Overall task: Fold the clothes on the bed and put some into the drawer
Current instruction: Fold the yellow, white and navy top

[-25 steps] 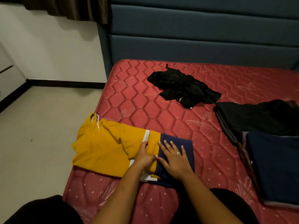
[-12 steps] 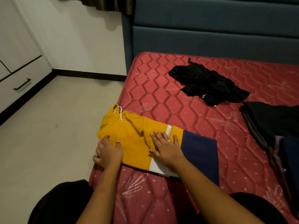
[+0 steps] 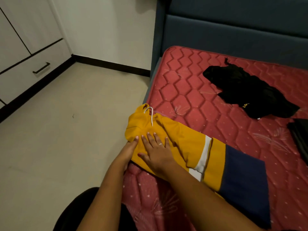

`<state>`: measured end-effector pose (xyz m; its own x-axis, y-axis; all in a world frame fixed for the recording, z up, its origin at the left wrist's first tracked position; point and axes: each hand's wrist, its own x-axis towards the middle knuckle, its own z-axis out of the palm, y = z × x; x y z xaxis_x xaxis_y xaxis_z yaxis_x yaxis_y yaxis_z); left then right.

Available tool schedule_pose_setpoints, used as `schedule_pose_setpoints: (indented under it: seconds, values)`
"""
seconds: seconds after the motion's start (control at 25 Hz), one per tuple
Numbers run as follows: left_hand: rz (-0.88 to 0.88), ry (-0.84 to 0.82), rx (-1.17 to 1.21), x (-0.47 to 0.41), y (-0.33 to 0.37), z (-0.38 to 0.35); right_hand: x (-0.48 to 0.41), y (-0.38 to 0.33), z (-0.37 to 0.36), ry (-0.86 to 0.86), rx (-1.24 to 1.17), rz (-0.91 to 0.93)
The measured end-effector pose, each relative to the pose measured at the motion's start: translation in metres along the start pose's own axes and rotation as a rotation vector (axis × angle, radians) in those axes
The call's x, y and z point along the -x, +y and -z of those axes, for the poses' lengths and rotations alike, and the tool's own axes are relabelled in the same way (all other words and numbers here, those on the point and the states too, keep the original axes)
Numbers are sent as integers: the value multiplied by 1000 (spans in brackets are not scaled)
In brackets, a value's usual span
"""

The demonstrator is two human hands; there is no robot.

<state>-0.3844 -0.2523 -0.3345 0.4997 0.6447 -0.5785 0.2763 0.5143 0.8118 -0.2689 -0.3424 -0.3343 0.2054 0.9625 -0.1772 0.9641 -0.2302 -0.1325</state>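
Note:
Yellow shorts [image 3: 191,147] with a white stripe, a navy hem and a white drawstring lie flat at the near left edge of the red mattress [image 3: 183,84]. My right hand [image 3: 156,150] presses flat on the yellow waist end, fingers spread. Beside it, my left hand [image 3: 130,148] holds the shorts' left edge, one fingertip on top and the other fingers hidden by the cloth. A crumpled black garment [image 3: 246,92] lies further back on the bed. The white drawer [image 3: 25,80] with a black handle is shut at the far left.
A folded dark garment [image 3: 300,137] shows at the right edge. A blue padded headboard [image 3: 233,30] stands behind the mattress. Pale floor [image 3: 66,130] lies between the bed and the white cabinet. My dark-clothed knee is at the bottom.
Both hands have slid left along the shorts, from the navy end to the yellow waist end. The view has swung left, bringing the drawer in.

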Motion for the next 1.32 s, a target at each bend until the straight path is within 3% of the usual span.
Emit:
schedule_pose_setpoints:
  seconds: [0.12, 0.24, 0.32, 0.36, 0.4, 0.52, 0.6, 0.68, 0.76, 0.84, 0.92, 1.0, 1.12, 1.24, 1.32]
  values:
    - [-31, 49, 72, -22, 8, -3, -3, 0, -10, 53, -8, 7]
    - [-167, 207, 11, -29, 19, -16, -8, 6, 9, -67, -81, 42]
    - [-329, 232, 10, -18, 32, -33, -6, 22, 33, -81, -334, 54]
    - [-464, 196, -66, -6, 36, -43, -2, 31, 48, -3, -574, 12]
    - [-615, 152, -184, 4, 38, -50, 7, 42, 64, 101, -844, -91]
    - [-1030, 105, -944, 43, 37, -103, 62, 101, 100, 310, -1589, -398]
    - [-878, -143, -1131, 65, 22, -143, 97, 144, 108, 408, -1902, -486]
    - [-906, -294, -1396, 70, 3, -183, 138, 183, 102, 556, -2065, -603]
    - [-855, -378, -1688, 74, -15, -211, 179, 208, 85, 627, -2062, -765]
    - [-868, -344, -1679, 78, -16, -231, 198, 219, 67, 531, -2022, -834]
    - [-888, -317, -1673, 84, -19, -248, 206, 222, 60, 417, -1806, -829]
    - [-974, -283, -1627, 84, -24, -255, 207, 221, 60, 489, -1516, -808]
    - [-1089, -339, -1233, 82, -29, -255, 214, 229, 61, 579, -1347, -867]
    - [-818, -135, -741, 80, -25, -260, 219, 250, 53, 572, -1024, -958]
    - [-610, -90, -770, 78, -17, -268, 213, 254, 45, 472, -924, -933]
